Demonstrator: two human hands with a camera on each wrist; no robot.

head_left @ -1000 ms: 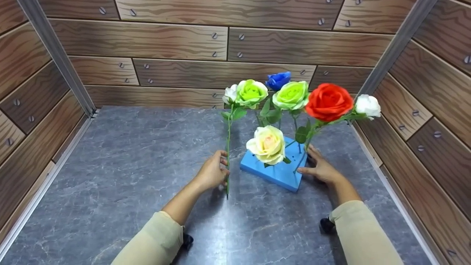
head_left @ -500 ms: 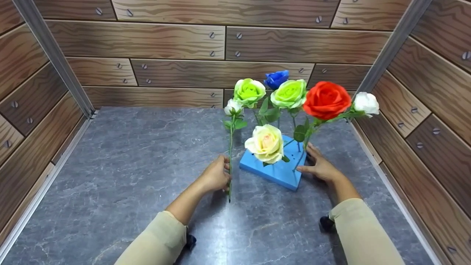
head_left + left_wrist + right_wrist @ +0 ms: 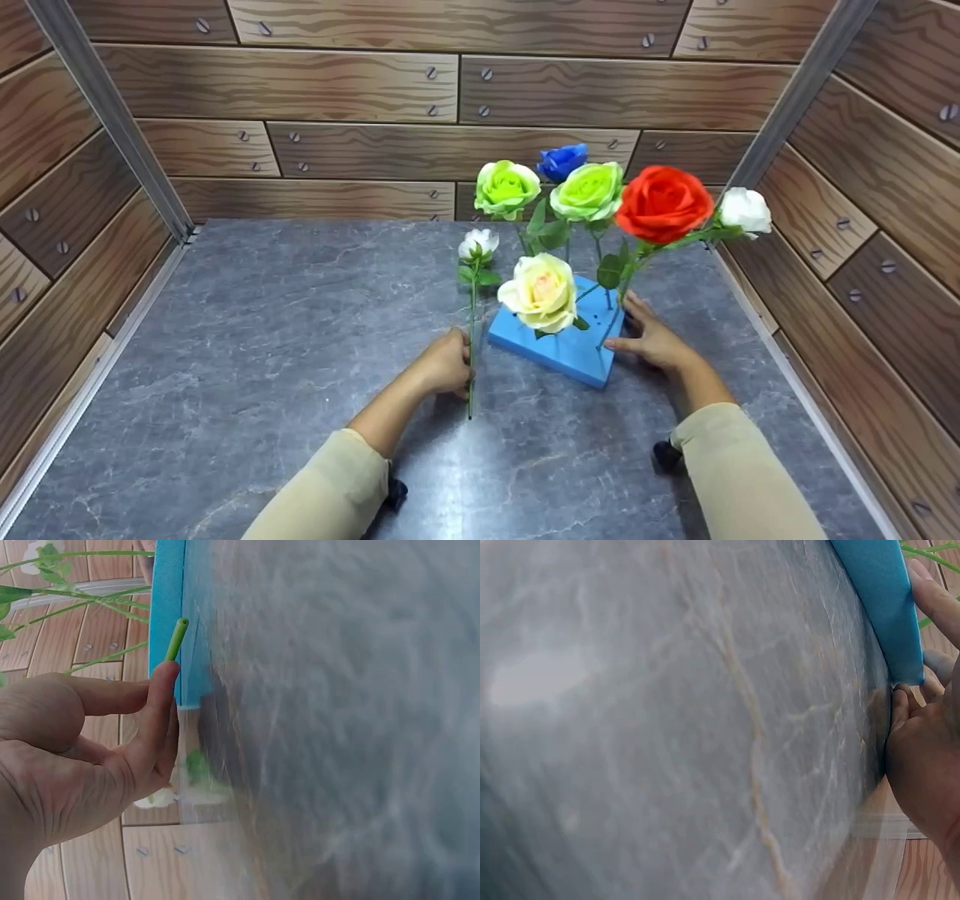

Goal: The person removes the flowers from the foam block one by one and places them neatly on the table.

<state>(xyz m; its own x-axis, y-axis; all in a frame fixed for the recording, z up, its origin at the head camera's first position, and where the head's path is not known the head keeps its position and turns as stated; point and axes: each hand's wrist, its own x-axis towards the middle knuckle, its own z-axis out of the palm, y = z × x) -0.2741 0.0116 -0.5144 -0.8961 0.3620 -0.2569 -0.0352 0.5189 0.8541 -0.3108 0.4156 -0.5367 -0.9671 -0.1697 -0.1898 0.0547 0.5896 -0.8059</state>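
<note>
My left hand (image 3: 448, 365) pinches the stem of a white artificial rose (image 3: 478, 245) in the head view. The bloom points away to the back, low over the table. In the left wrist view the cut end of the green stem (image 3: 177, 640) sticks out past the fingers of my left hand (image 3: 97, 735). A blue block (image 3: 555, 352) with small holes stands right of this rose. My right hand (image 3: 656, 339) rests against the block's right side, thumb at its edge and fingers spread. The right wrist view shows my right hand (image 3: 930, 742) touching the blue block (image 3: 889, 607).
Several artificial roses stand in the block: a cream rose (image 3: 541, 292), a red rose (image 3: 665, 204), a blue rose (image 3: 562, 161), two green ones and a white one leaning right. Wood-patterned walls (image 3: 360, 86) enclose the grey marbled table (image 3: 247, 337).
The held white rose has tipped lower, its bloom coming down from beside the left green rose. My left hand has shifted slightly nearer and right. My right hand stays at the block.
</note>
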